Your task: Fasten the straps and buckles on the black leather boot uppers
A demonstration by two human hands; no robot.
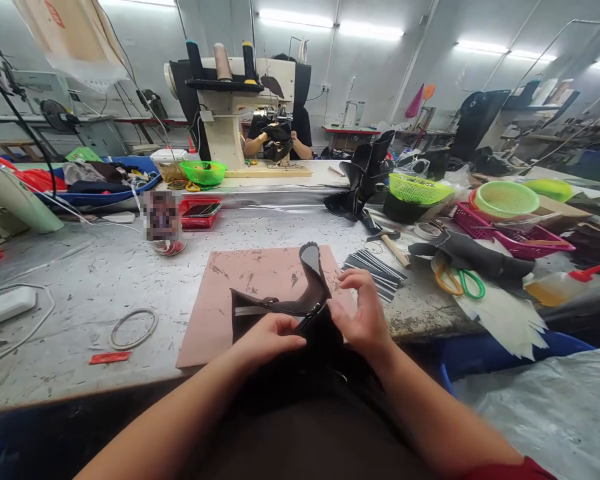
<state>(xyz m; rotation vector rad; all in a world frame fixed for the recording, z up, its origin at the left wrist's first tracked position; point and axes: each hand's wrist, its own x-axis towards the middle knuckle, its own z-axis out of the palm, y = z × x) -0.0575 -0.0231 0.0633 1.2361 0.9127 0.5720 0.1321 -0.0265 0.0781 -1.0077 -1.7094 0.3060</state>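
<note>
A black leather boot upper (pixel 317 280) with a zipper (pixel 310 315) along it lies over the near edge of a pinkish board (pixel 260 267). Its grey-lined end points away from me, and the near part hangs down towards my lap. My left hand (pixel 275 335) is closed on the upper beside the zipper, thumb on top. At the other side, my right hand (pixel 365 313) has its fingers bent and apart, the thumb by the edge of the leather near the zipper. I cannot make out anything between those fingers.
Right of the board are striped strips (pixel 373 272), a hammer (pixel 394 250), scissors (pixel 460 281) and a bottle (pixel 555 288). A wire coil (pixel 134 329) and a red strip (pixel 110 358) lie left. Behind stands a sewing machine (pixel 235 127), with a person working beyond it.
</note>
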